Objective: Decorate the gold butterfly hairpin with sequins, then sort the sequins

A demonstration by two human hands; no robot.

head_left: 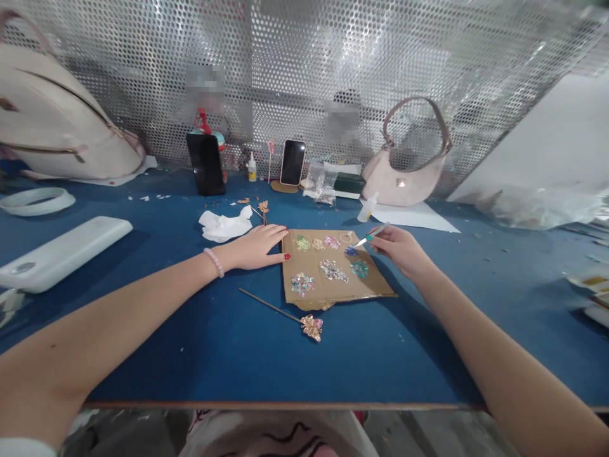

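My right hand [398,249] pinches a pair of tweezers [370,235], whose tips point at a small blue pile of rhinestones [351,251] on a cardboard sheet [323,297]. My left hand [259,247] lies flat with fingers stretched, its fingertips at the sheet's left edge. Several more rhinestone piles sit on the cardboard: green, gold, pink, clear silver [333,271], teal [360,269] and multicoloured [302,284]. In front of the sheet lies a hairpin [311,327] with a gold ornament and a thin dark stick. Whether the tweezers hold a stone is too small to tell.
Behind my left hand lie a crumpled white tissue [226,223] and another gold ornament [263,207]. Two phones [206,164] [292,162], glue bottles [252,167] [367,208] and a handbag [404,178] stand at the back. A white power bank [66,252] and tape roll [38,200] are left.
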